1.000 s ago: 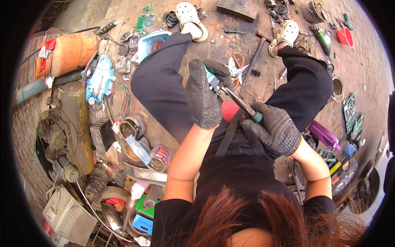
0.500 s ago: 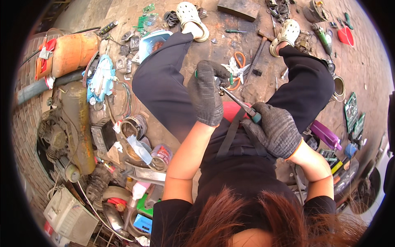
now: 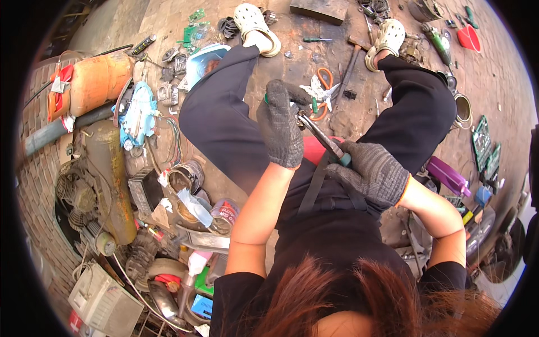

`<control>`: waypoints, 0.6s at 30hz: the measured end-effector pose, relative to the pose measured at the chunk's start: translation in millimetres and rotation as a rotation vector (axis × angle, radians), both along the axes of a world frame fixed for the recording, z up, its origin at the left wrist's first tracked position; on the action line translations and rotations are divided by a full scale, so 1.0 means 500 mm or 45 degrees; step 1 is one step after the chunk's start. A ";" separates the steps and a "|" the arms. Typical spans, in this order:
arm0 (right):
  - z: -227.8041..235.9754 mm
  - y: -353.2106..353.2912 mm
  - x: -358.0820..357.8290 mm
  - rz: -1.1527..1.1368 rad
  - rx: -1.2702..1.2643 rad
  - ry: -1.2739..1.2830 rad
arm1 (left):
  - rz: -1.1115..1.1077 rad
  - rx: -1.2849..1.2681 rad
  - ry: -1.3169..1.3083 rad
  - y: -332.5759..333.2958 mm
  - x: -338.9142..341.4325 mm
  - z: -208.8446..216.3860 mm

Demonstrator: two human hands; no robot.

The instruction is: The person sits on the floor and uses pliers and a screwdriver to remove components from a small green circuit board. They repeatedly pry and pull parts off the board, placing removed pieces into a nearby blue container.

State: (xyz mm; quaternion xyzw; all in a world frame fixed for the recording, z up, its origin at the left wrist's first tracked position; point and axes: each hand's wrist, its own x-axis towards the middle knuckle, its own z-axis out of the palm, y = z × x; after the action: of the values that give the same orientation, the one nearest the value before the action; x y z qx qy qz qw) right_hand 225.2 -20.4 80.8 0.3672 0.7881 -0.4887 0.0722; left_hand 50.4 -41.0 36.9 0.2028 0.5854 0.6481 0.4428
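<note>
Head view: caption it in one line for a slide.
Seated among scrap, gloved left hand grips a small part while gloved right hand works pliers on it.

The person sat on the paved ground (image 3: 314, 53), knees apart, feet forward. Between the knees, the gloved left hand (image 3: 279, 130) closed around a small part, and the gloved right hand (image 3: 375, 173) lay behind and to its right, gripping the handles of the long-nosed metal pliers (image 3: 321, 136) that reached across to the left hand. Ahead of the hands, orange-handled scissors (image 3: 324, 92) lay on the ground between the feet. Far left lay an orange gas cylinder (image 3: 101, 81), with a round metal tin (image 3: 185, 177) nearer the left thigh. A purple plastic bottle (image 3: 447, 177) lay right of the right knee.
</note>
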 end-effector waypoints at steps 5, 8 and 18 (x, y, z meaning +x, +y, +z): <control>0.010 0.018 0.003 -0.085 -0.207 0.080 | -0.062 0.019 -0.048 0.003 -0.007 -0.003; 0.022 0.027 -0.012 -0.230 -0.218 0.189 | 0.034 -0.138 -0.219 -0.006 0.020 -0.022; 0.001 0.046 0.001 -0.661 -0.308 0.447 | 0.002 -0.233 -0.551 -0.004 0.024 0.006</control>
State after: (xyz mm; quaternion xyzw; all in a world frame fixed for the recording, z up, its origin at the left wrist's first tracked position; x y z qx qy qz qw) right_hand 225.9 2.5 81.1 0.4547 0.6047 -0.6367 -0.1486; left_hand 62.2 -42.8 39.8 0.0175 0.5334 0.6210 0.5741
